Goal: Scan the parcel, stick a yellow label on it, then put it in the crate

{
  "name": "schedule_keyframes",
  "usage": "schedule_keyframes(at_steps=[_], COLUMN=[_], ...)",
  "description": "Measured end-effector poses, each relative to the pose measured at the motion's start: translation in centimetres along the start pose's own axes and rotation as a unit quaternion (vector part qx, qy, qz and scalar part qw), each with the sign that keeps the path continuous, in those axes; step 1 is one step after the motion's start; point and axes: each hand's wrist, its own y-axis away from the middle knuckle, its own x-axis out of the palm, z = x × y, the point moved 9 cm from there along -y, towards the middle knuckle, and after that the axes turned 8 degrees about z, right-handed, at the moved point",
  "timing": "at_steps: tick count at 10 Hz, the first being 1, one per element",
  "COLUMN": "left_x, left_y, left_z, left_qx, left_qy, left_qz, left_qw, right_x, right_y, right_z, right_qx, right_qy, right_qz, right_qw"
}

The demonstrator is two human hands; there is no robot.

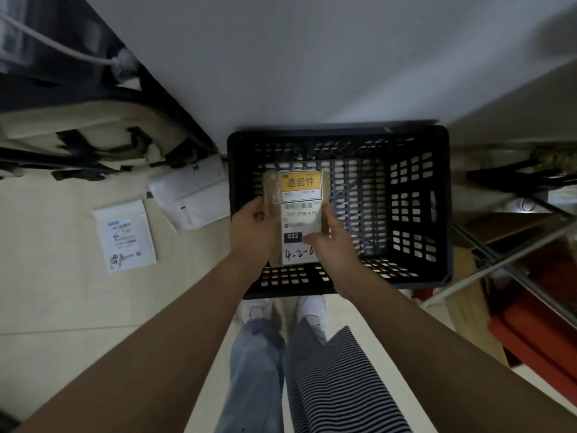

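Left hand [254,226] gripped parcel [295,218] at its left edge; right hand [332,240] clasped lower right corner. Yellow label [300,182] sat on parcel's far end, beyond both hands. Parcel held over crate [406,210], seemingly above the rim. White mailers [126,235] lay on floor left of left hand.
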Motion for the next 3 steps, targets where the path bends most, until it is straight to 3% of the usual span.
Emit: schedule_keyframes(at_steps=[2, 3], left_x=[-1.2, -0.4], left_y=[0.0, 1.2], left_z=[1.8, 1.4], left_qx=[-0.054, -0.052], left_qy=[0.017, -0.004], left_qz=[0.003, 0.051], left_qw=[0.998, 0.997], right_x=[-0.3, -1.2], right_y=[1.1, 2.6], right_z=[1.6, 2.4], right_qx=[-0.023, -0.030], right_qy=[0.015, 0.015], right_qz=[0.021, 0.012], right_qw=[0.999, 0.999])
